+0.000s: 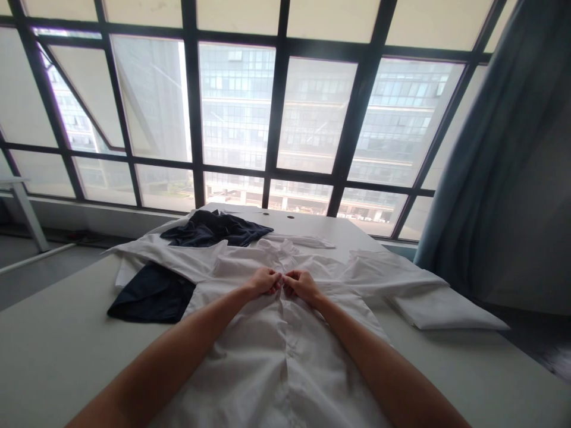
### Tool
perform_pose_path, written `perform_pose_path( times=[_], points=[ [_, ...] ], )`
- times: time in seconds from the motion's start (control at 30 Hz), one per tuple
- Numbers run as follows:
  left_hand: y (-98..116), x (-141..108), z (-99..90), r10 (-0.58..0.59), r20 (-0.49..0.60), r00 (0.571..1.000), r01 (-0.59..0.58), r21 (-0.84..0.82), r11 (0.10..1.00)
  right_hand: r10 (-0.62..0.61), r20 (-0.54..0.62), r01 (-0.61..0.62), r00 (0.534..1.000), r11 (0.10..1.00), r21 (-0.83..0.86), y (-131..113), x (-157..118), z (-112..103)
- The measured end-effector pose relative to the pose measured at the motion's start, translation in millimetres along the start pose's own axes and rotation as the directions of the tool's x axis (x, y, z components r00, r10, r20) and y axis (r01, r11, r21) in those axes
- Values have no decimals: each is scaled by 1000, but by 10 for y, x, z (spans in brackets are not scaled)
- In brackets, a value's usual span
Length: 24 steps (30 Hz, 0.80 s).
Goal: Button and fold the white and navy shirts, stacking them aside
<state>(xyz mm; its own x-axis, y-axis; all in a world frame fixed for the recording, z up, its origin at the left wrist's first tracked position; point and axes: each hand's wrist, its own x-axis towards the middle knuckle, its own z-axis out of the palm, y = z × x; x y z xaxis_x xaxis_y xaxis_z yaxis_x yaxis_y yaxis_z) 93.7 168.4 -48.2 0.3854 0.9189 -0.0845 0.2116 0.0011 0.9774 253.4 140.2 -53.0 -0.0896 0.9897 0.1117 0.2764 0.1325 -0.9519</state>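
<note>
A white button-up shirt (250, 345) lies spread front side up, its collar (279, 246) toward the window and its sleeves out to both sides. At the upper part of its front opening, my left hand (266, 281) pinches the fabric edge. My right hand (301, 284) pinches the placket from the other side, so the fingertips of both hands nearly meet. Any button between the fingers is too small and hidden to make out. Below the hands the front edges run down the middle of the shirt.
The shirt rests on a white table (57, 339). Dark navy clothing (218, 229) is heaped at the back, and more dark cloth (156, 294) pokes out under the left sleeve. Folded white cloth (450, 306) lies at the right. A blue-grey curtain (473, 148) hangs beside the windows.
</note>
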Motion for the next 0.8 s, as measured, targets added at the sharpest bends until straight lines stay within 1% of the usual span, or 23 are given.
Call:
perform_pose_path(
  times=[0.27,0.43,0.5,0.57,0.7,0.8],
  points=[
    [39,-71,2,49,11,999,-49,19,999,22,-14,-22,1000,1000,10,2,8,16],
    [21,-69,-24,51,33,998,-53,51,997,83,-19,-82,996,995,62,-50,-9,16],
    [18,-74,-28,56,45,997,-58,49,997,81,-31,-80,996,997,24,-51,-5,20],
    [19,-81,-25,84,43,995,-87,69,994,65,-35,-66,997,997,-26,-44,2,23],
    [27,-89,-4,146,-17,989,-141,169,976,55,-33,-57,998,996,-65,-11,21,25],
    [29,-83,20,174,-28,984,-166,188,968,52,-41,-55,998,995,-86,35,42,35]
  ],
)
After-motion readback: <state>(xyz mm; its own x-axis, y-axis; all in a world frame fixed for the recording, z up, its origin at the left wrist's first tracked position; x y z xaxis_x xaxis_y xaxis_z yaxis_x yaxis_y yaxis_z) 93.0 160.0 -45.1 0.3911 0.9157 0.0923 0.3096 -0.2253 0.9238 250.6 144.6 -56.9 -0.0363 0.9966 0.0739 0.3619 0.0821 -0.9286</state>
